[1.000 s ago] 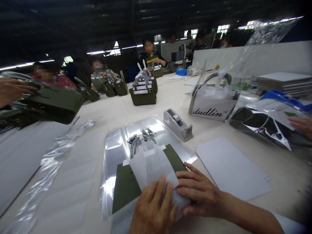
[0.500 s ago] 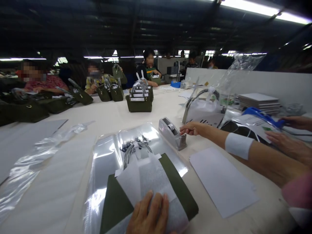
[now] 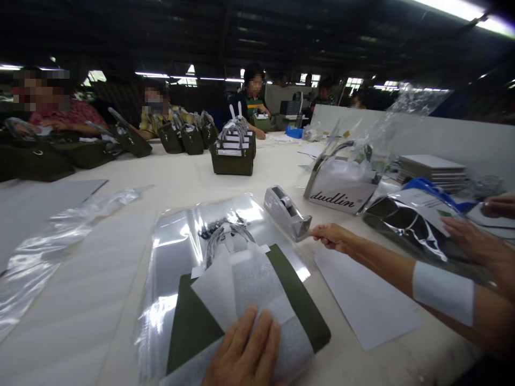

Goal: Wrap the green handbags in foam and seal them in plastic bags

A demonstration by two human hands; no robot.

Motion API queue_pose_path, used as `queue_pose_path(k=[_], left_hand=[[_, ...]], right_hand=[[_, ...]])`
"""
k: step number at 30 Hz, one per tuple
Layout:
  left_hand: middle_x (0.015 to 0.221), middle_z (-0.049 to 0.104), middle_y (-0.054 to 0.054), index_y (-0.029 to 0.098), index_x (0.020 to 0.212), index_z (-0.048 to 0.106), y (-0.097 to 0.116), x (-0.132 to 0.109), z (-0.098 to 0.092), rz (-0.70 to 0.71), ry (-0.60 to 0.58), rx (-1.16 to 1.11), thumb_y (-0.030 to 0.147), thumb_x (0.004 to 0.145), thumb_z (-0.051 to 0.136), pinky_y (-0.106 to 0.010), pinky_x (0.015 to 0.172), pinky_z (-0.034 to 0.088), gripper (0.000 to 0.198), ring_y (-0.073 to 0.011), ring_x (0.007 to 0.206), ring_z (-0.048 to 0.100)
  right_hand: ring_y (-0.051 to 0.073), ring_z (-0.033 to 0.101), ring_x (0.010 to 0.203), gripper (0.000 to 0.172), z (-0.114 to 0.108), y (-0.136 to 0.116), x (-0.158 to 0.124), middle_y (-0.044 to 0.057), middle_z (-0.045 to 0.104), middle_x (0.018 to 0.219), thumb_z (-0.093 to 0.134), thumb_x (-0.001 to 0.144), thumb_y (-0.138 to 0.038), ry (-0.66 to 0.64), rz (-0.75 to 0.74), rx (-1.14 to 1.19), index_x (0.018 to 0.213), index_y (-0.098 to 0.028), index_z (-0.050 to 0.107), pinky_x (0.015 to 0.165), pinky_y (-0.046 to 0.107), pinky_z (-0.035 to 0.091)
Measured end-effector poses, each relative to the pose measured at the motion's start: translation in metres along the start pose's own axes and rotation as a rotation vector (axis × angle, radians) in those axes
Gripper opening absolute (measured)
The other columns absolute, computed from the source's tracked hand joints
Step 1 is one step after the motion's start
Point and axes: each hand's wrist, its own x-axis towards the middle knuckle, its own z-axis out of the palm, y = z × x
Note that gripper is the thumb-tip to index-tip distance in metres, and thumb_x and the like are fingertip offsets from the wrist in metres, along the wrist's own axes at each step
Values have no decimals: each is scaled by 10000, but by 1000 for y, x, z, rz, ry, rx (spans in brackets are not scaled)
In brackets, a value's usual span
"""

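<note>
A dark green handbag (image 3: 183, 321) lies on a stack of clear plastic bags (image 3: 171, 257). White tissue paper (image 3: 261, 279) is folded over its front, and its handles (image 3: 213, 244) are wrapped in clear film. My left hand (image 3: 245, 348) rests flat on the tissue, fingers stretched out. Beyond the bag stands a grey tape dispenser (image 3: 284, 212). At its cutter end my right hand (image 3: 330, 236) pinches the tape's end with thumb and fingertips; the clear tape itself hardly shows. A white patch (image 3: 442, 289) sits on my right forearm.
White paper sheets (image 3: 362, 300) lie below my right arm. A bagged handbag with a lettered card (image 3: 338, 195) stands behind. At right, a co-worker's hand (image 3: 470, 241) touches another bagged handbag (image 3: 402, 225). Several green handbags (image 3: 232, 161) and co-workers are across the table.
My right hand has moved from the dispenser's side to just off its cutter end, toward me and right. My left hand stays on the tissue. The view has shifted slightly.
</note>
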Motion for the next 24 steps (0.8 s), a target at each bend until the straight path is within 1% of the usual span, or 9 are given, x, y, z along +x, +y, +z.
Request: queue_pose_path(k=[3,5,7,10,12,14,17,19,24], left_hand=[[1172,563,-47,179,1152,537,-1,-1,-3,-7,-21,-38,536,808,456,-289,817,488,502,-246,1089,503],[1190,544,-90,161,1171,514,0,-2,-5,-24,-41,-75,503,803,484,-307,814,500,503,-259,1103,495],[1242,487,-159,131,1179,491,2,-2,-7,-53,-53,-120,422,792,526,-334,816,503,485,-279,1132,471],[1364,292,-242,106,1170,469,6,1,-11,-119,-51,-194,292,752,569,-373,830,493,468,-312,1194,401],[1411,160,-248,109,1179,456,8,2,-14,-157,-63,-231,260,727,591,-383,833,489,495,-320,1208,381],[1427,96,-236,113,1208,436,9,3,-16,-174,-83,-250,245,707,611,-380,834,490,546,-317,1199,392],[1433,105,-204,117,1232,422,11,3,-16,-180,-112,-255,239,692,620,-383,846,487,589,-309,1187,408],[1429,172,-164,145,1217,442,11,4,-15,-191,-145,-268,274,689,625,-388,846,491,574,-301,1175,424],[1339,412,-32,244,1190,454,9,7,-15,-265,-203,-353,343,655,664,-426,843,494,583,-288,1133,469]], right_hand=[[11,267,379,319,9,12,-4,-33,462,530,702,618,-320,52,47,44,571,-149,436,339,154,154],[-3,248,375,331,14,5,-25,-40,476,584,690,639,-373,-6,27,113,619,-144,451,347,158,146],[-20,238,365,310,22,-9,-60,-41,505,654,674,673,-394,-184,17,239,697,-139,499,350,158,136],[-36,239,325,258,45,-32,-118,-25,556,697,640,730,-377,-507,132,390,787,-137,563,335,162,100],[-35,254,313,250,66,-39,-142,-18,576,698,641,730,-365,-602,222,433,792,-131,580,323,159,100],[-30,252,303,240,85,-37,-151,-31,563,626,651,716,-349,-624,283,439,764,-124,586,314,155,97],[-14,222,279,232,101,-29,-147,-70,455,444,636,712,-342,-597,321,377,698,-117,582,304,150,89],[-8,221,272,244,105,-27,-143,-72,433,414,618,713,-350,-553,335,302,664,-113,579,295,147,94],[-8,271,293,243,106,-34,-147,-36,523,510,625,680,-348,-457,382,171,645,-114,571,290,135,129]])
